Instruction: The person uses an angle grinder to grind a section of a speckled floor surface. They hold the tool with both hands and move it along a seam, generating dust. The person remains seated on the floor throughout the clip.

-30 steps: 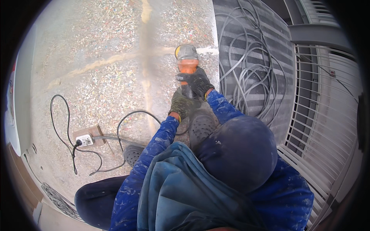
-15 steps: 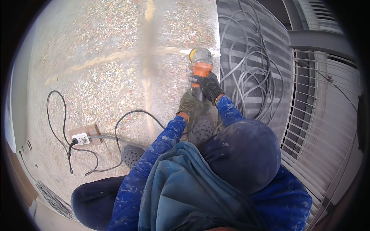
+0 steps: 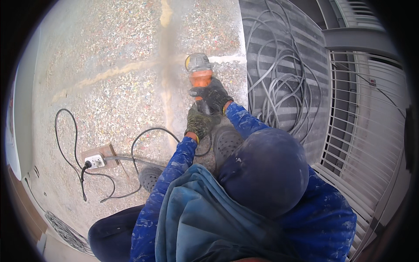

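Head view: left hand (image 3: 201, 121) and right hand (image 3: 214, 94) clamped around an angle grinder (image 3: 201, 77).
Black cord (image 3: 152, 129) looped near the grey clog (image 3: 227, 143) could snag, jerking the grinder.

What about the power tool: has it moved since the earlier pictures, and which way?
Yes. The power tool has moved left, away from the speckled floor's right edge. More white strip shows between them.
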Tool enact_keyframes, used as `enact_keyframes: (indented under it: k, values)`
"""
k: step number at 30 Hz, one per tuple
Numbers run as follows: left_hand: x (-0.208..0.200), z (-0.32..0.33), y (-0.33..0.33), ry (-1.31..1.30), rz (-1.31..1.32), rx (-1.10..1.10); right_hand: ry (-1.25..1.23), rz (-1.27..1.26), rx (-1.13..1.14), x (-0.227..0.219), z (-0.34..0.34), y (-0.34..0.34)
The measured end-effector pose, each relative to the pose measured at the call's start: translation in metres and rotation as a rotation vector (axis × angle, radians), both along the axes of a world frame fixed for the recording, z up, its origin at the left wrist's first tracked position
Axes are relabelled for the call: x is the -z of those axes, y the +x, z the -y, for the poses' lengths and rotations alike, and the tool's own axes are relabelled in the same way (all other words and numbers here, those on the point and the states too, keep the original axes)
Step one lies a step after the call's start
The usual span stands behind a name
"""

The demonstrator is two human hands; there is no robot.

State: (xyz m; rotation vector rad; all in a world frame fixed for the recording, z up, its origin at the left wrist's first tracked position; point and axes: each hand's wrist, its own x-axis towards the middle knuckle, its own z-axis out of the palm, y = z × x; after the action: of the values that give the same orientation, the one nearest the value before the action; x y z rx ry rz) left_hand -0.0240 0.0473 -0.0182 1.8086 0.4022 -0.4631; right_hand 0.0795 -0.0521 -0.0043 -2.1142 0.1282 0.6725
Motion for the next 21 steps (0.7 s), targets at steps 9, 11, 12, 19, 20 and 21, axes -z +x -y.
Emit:
enact_keyframes:
  k: [9,11,12,19,20,21]
  values:
    - [-0.020,0.036,0.019,-0.029,-0.177,0.159,-0.322,0.170,-0.489,0.000,0.066,-0.006]
    - [-0.020,0.043,0.024,-0.045,-0.147,0.224,-0.247,0.161,-0.368,0.000,0.084,-0.010]
    - [-0.019,0.047,0.027,-0.040,-0.136,0.242,-0.264,0.090,-0.303,0.000,0.089,-0.011]
    - [-0.025,0.062,0.030,-0.033,-0.203,0.231,0.186,-0.101,0.375,0.006,0.092,-0.008]
    - [-0.026,0.060,0.030,-0.046,-0.209,0.232,0.132,-0.065,0.288,0.007,0.092,-0.008]
    - [-0.028,0.059,0.031,-0.066,-0.215,0.229,0.082,-0.024,0.189,0.007,0.092,-0.009]
